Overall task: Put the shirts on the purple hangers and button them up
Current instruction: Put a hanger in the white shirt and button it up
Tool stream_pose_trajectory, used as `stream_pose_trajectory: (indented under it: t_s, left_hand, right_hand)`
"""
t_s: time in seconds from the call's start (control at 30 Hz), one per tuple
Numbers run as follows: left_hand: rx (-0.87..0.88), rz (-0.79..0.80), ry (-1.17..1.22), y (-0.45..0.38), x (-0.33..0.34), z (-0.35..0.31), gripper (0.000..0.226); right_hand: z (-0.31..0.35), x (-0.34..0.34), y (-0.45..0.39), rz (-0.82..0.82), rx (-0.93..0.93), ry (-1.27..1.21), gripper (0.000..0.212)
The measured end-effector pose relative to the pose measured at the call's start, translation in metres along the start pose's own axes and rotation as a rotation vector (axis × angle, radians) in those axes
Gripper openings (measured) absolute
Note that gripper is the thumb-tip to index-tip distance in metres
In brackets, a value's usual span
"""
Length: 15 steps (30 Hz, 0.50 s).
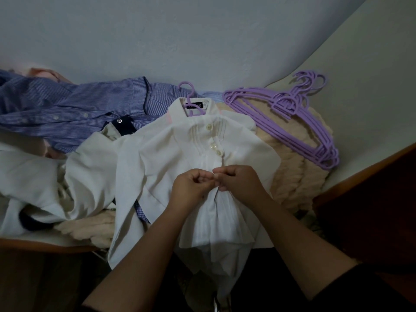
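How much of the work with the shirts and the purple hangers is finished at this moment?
Done: the white shirt is on a purple hanger, with three upper buttons closed. In hand: the left hand and right hand pinch its placket at the next button. Left: its lower buttons, the striped blue shirt, and the spare hangers.

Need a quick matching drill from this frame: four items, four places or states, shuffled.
Items:
1. white shirt
2. striped blue shirt
3. stack of spare purple hangers
4. both hands: left hand, right hand

States:
A. lying on the cream knit, right
B. pinching the white shirt's front placket
C. on a purple hanger, upper buttons fastened
D. lying crumpled, back left

Pairs: 1-C, 2-D, 3-A, 4-B
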<state>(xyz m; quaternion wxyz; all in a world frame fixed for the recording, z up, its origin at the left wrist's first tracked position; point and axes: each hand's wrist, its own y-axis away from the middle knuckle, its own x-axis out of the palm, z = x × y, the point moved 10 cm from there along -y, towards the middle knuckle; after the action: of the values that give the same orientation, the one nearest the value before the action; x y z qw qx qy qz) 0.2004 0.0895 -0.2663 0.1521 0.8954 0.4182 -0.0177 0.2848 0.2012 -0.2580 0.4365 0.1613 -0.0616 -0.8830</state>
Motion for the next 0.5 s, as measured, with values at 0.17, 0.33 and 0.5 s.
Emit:
stream_pose_trajectory:
  t_s: [0.17, 0.33, 0.5]
  left_hand:
    - [0.005, 0.007, -0.005, 0.000, 0.003, 0.006, 0.017]
    - [0.001, 0.014, -0.003, 0.000, 0.002, 0.011, 0.023]
    - [-0.018, 0.031, -0.004, 0.001, 0.004, 0.011, 0.027]
  right_hand:
    - [-0.010, 0.003, -0.001, -0.030, 0.077, -0.072, 0.018]
    - [-0.023, 0.003, 0.000, -0.053, 0.174, -0.214, 0.015]
    - [-0.028, 0.003, 0.002, -0.075, 0.213, -0.294, 0.010]
